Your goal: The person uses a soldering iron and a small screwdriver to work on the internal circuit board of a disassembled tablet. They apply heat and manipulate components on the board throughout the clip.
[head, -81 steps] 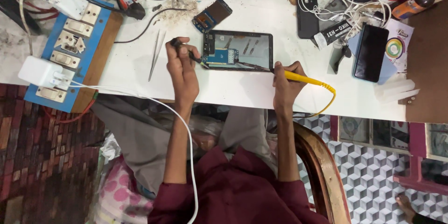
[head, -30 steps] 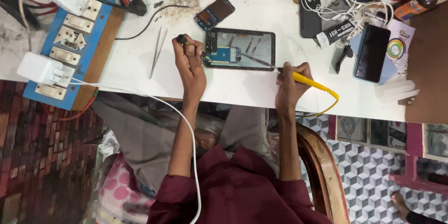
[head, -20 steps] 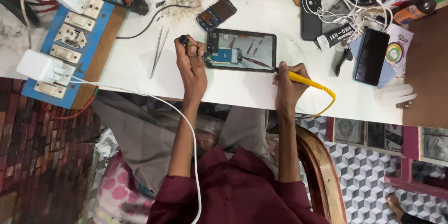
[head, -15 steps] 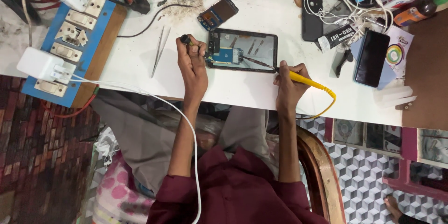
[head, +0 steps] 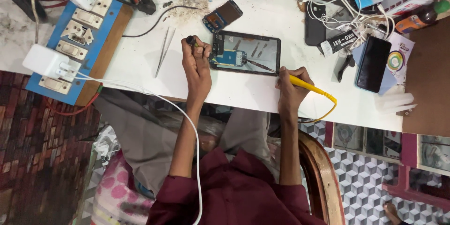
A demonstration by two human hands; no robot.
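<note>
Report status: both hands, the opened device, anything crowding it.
Left hand holds a small dark tool at the opened tablet's left edge. Right hand holds yellow-handled probe, tip on the board. Tweezers lie left, apart.

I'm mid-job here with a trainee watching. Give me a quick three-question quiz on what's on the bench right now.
1. True or false: the right hand holds a yellow-handled probe whose tip reaches into the opened tablet.
2. What lies on the white table just left of the left hand? A) scissors B) tweezers C) a hammer
3. Fill in: the blue switch board sits at the table's ____ end, as seen in the head view.

Key
1. True
2. B, the tweezers
3. Left
</note>
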